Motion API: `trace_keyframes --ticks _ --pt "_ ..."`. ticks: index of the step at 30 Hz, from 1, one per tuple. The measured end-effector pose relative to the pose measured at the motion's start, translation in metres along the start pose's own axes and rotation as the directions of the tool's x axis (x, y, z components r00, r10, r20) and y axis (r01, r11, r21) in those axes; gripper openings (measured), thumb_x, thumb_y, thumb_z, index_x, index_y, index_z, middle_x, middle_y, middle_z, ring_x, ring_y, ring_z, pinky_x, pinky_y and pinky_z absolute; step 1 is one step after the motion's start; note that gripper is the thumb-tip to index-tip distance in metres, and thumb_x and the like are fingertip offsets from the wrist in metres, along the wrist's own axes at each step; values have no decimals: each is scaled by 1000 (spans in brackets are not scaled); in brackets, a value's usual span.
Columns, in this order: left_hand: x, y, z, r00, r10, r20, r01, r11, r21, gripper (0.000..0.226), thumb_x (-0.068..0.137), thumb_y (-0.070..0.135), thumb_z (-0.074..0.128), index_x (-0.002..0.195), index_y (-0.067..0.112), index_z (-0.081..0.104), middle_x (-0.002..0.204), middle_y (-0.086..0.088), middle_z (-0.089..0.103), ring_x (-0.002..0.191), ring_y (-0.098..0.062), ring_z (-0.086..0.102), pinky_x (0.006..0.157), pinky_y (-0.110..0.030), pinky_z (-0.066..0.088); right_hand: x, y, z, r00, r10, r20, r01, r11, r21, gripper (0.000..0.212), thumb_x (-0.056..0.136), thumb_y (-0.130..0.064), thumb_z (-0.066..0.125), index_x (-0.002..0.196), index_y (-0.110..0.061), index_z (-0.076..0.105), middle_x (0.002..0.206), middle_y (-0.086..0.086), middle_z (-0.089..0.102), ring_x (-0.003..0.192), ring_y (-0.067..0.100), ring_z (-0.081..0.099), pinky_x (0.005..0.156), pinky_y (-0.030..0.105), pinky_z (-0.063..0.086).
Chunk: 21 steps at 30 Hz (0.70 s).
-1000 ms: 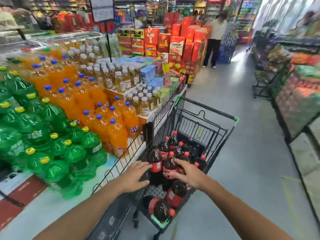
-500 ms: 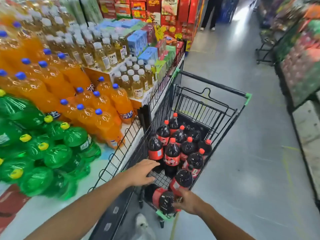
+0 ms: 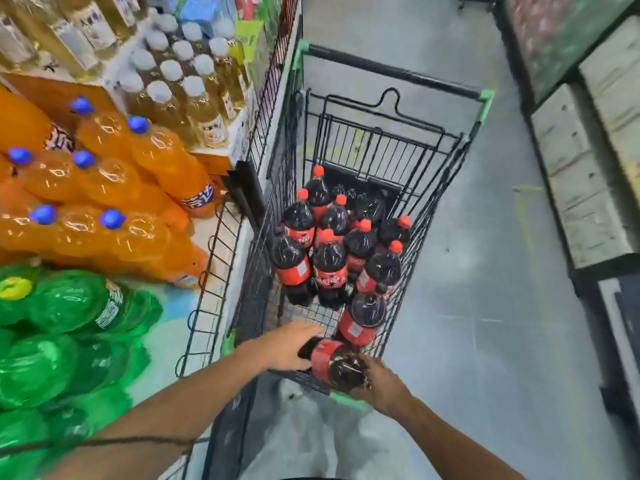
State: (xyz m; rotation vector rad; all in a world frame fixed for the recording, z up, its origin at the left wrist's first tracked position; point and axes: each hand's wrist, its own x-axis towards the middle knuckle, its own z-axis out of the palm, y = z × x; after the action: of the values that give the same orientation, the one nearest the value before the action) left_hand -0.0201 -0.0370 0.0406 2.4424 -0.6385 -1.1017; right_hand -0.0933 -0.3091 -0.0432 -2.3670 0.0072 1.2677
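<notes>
A black wire shopping cart [image 3: 391, 74] stands in the aisle and holds several dark cola bottles with red caps and red labels [image 3: 329, 268]. One cola bottle [image 3: 337, 363] lies on its side at the near end of the cart. My left hand [image 3: 289, 348] grips its bottom end from the left. My right hand [image 3: 382, 384] grips its neck end from the right, hiding the cap. Another cola bottle [image 3: 363, 318] leans just beyond it.
A display shelf with a wire fence [image 3: 211, 289] runs along the cart's left side, stacked with green bottles [image 3: 65, 306], orange bottles [image 3: 114, 181] and pale yellow bottles [image 3: 194, 102]. Grey floor [image 3: 485, 306] lies to the right, with shelving [image 3: 588, 168] along the far right.
The view has tilted down and closer to the cart. My left hand moved from the cart's rim onto the lying bottle, and my right hand now grips its other end.
</notes>
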Motion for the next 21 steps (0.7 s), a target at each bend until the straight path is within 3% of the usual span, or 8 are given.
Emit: trace_keyframes --ticks 2,5,9,15,18,21 --pt "18 -6 17 999 11 37 -11 1000 8 75 83 32 72 148 21 37 144 -6 47 133 -23 41 111 -41 37 -18 -21 -12 999 4 -42 -4 1000 8 95 79 -40 83 158 -21 33 153 8 47 133 30 55 108 37 47" --pt "47 -20 49 993 24 112 -26 1000 14 95 78 42 74 155 25 22 155 -4 33 142 -27 32 117 -45 32 -24 -30 -15 997 14 -82 -13 1000 11 94 85 -34 81 160 -19 27 161 4 37 136 30 53 109 38 47" --pt "70 -21 73 992 13 122 -12 1000 -4 104 76 34 80 156 23 15 160 -2 23 145 -26 25 119 -46 28 -16 -31 -8 992 28 -120 -36 997 -64 92 90 -32 74 163 -26 19 166 2 31 129 33 59 101 42 52" --pt "85 -28 97 994 2 107 4 999 -53 116 75 21 81 158 27 0 165 0 8 151 -23 10 122 -47 24 -2 -34 -17 997 -3 -71 -21 944 -328 82 99 -37 63 163 -20 14 152 9 46 117 38 63 95 44 51" --pt "86 -31 101 997 5 73 0 998 -68 116 73 20 81 158 23 2 163 0 9 149 -24 11 121 -46 26 5 -42 -20 996 -66 -57 32 886 -464 83 100 -42 60 163 -16 13 150 11 50 114 37 66 94 44 52" --pt "87 -39 99 1000 -25 9 26 991 -130 116 66 30 85 155 19 11 158 -3 22 146 -27 19 119 -48 29 13 -60 -26 984 -149 -98 88 883 -460 81 96 -51 63 161 -21 23 146 6 55 115 33 66 94 42 52"
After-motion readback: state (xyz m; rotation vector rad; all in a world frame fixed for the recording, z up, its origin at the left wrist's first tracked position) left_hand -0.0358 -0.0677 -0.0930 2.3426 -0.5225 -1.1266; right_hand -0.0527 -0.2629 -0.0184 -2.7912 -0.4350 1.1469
